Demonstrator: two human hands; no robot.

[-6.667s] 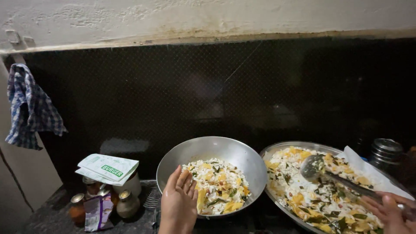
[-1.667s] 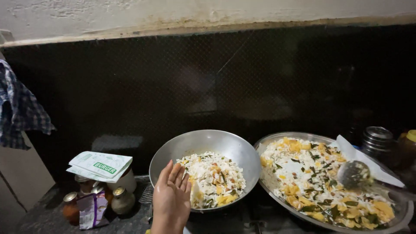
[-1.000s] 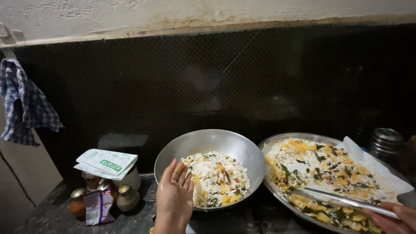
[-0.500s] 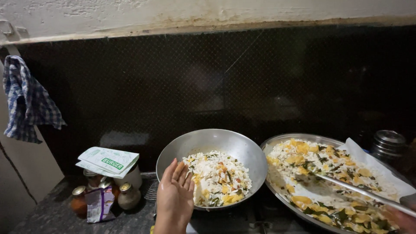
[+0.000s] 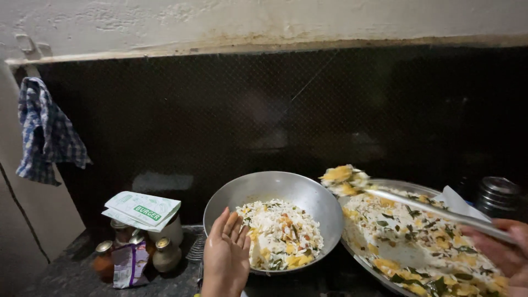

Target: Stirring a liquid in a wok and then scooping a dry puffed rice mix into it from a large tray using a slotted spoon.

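Observation:
My left hand (image 5: 226, 257) rests flat against the near rim of a steel pan (image 5: 258, 190), fingers apart, holding nothing. The pan holds a white and yellow rice mix with green bits (image 5: 283, 234). My right hand (image 5: 506, 252) grips the handle of a long metal ladle (image 5: 434, 209) at the right edge. The ladle's bowl carries a heap of the yellow mix (image 5: 342, 179) above the pan's right rim. Below the ladle lies a wide steel plate (image 5: 408, 258) spread with the same mix.
Small jars (image 5: 165, 254) and a sachet (image 5: 129, 264) stand left of the pan, under a folded paper packet (image 5: 142, 209). A checked cloth (image 5: 47, 132) hangs on the left wall. A dark steel container (image 5: 498, 195) and a white paper (image 5: 456, 202) sit at the right.
The ladle has lifted off the plate with a scoop of the mix and swung left to the pan's rim. My left hand has stayed on the pan.

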